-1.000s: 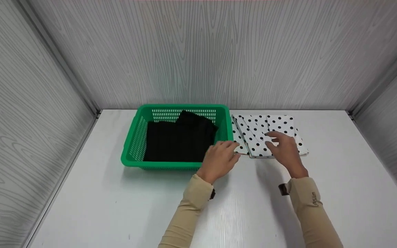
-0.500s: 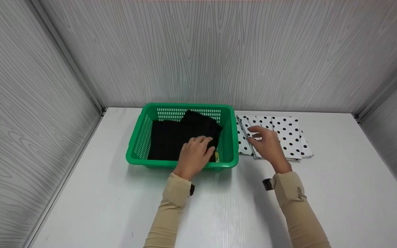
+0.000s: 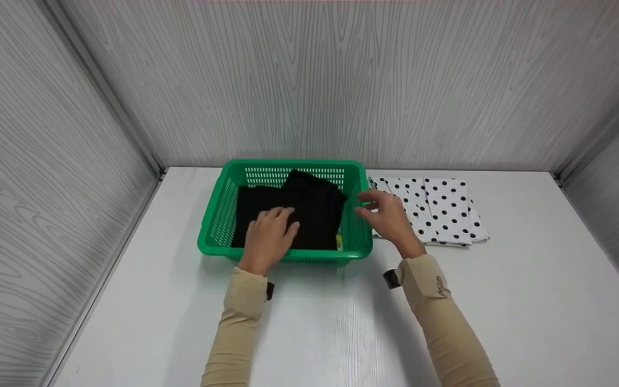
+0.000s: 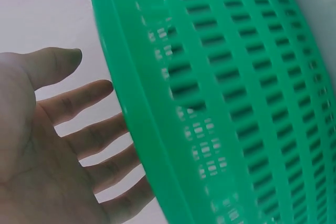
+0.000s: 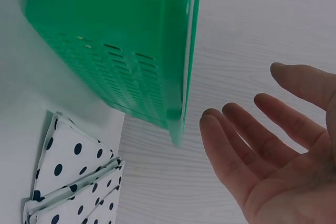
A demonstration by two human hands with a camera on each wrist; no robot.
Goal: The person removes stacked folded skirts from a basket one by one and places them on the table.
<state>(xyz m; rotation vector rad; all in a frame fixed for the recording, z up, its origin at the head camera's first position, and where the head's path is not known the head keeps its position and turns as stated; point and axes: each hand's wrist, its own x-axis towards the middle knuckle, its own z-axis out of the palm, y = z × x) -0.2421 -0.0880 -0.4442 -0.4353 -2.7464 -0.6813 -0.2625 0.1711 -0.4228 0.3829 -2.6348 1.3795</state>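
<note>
In the head view my left hand (image 3: 266,239) hovers over the front of a green plastic basket (image 3: 285,253), fingers relaxed and holding nothing. Dark folded cloth (image 3: 309,215) lies inside the basket, partly hidden behind that hand. My right hand (image 3: 390,217) is beside the basket's right rim, its loosely bent fingers overlapping the rim in this view. The right wrist view shows the right hand's fingers (image 5: 265,140) spread with nothing between them. From the left wrist, the left fingers (image 4: 100,135) reach past the basket's rim (image 4: 131,108).
Folded white cloths with black dots (image 3: 449,212) lie on the white table (image 3: 320,333) just right of the basket. A small yellow patch (image 3: 339,242) shows inside the basket's front right corner. Grey wood-grain panels (image 3: 309,80) enclose the back and sides.
Both hands have moved left. The left hand went from the basket's right front corner to over the dark cloth, the right hand from above the dotted cloths to the basket's right rim.
</note>
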